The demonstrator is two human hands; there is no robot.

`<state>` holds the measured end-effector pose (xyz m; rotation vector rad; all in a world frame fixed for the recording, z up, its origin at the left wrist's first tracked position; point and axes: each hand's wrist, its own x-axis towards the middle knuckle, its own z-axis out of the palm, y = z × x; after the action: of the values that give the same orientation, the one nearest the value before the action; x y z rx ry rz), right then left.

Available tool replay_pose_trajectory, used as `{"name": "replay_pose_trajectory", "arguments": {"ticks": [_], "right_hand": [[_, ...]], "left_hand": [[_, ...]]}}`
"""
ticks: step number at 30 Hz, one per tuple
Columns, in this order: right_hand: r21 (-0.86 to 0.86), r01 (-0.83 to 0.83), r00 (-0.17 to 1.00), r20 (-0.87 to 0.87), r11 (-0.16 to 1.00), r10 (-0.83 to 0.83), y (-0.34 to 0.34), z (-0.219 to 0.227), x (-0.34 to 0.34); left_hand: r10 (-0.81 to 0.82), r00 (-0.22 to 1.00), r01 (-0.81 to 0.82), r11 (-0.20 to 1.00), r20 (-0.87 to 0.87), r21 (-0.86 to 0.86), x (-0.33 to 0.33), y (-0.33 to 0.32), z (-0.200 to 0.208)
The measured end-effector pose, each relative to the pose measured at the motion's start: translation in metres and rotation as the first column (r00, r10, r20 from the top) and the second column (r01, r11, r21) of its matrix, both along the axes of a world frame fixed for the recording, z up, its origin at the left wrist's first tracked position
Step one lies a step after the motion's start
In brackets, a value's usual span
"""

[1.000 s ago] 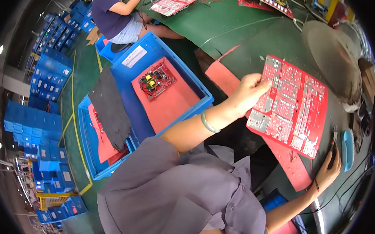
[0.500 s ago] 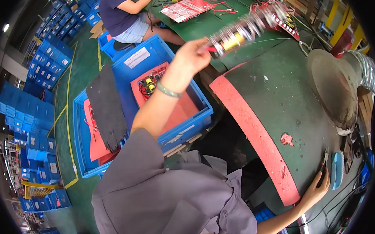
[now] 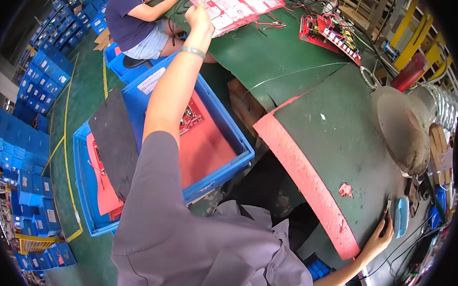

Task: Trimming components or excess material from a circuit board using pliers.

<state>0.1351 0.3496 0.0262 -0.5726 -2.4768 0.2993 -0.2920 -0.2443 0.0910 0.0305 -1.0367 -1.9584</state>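
Note:
At the far edge of the green work table, my left hand [image 3: 200, 21] is closed on the near corner of a red circuit board [image 3: 239, 6]. The board's flat face with pale patches is turned up; whether it rests on something is hard to tell. My right hand [image 3: 380, 239] lies at the right side of the table, its fingers round the dark handles of a small pair of pliers [image 3: 387, 209]. A light-blue brush [image 3: 401, 218] lies just beside the pliers. Farther back on the table stands another red board with upright components [image 3: 330, 37].
A blue bin [image 3: 222, 176] with pink foam and a red board stands left of the table. Pink foam [image 3: 302, 180] edges the table. A metal fume hood [image 3: 399, 131] stands at right. A seated co-worker [image 3: 129, 18] works at the far left.
My left hand has moved away and to the left. The board it held edge-on now shows its flat face, over where a red board lay. My right hand keeps the pliers.

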Motion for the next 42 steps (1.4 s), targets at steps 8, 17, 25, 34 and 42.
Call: {"name": "replay_pose_trajectory", "arguments": {"ticks": [8, 17, 25, 34, 42], "right_hand": [[0.000, 0.020, 1.000, -0.007, 1.000, -0.020, -0.004, 0.003, 0.002], [-0.027, -0.003, 0.999, 0.036, 1.000, 0.004, 0.000, 0.002, -0.001], [-0.052, -0.062, 0.998, 0.016, 0.997, 0.063, 0.006, -0.001, -0.005], [0.035, -0.028, 0.998, 0.051, 0.999, 0.026, 0.010, -0.004, -0.001], [0.031, -0.009, 1.000, 0.001, 0.999, 0.009, 0.022, -0.002, 0.003]], "left_hand": [[0.140, 0.968, -0.163, 0.982, 0.207, 0.099, -0.072, -0.057, -0.060], [-0.169, 0.890, 0.222, 0.972, 0.424, -0.077, -0.040, -0.095, -0.061], [0.275, 0.648, 0.061, 0.910, 0.711, -0.409, 0.082, -0.231, -0.174], [0.299, 0.256, 0.321, 0.871, 0.919, -0.373, 0.173, -0.164, -0.315], [0.861, 0.352, 0.493, 0.164, 0.368, -0.854, 0.161, -0.126, -0.288]]}}
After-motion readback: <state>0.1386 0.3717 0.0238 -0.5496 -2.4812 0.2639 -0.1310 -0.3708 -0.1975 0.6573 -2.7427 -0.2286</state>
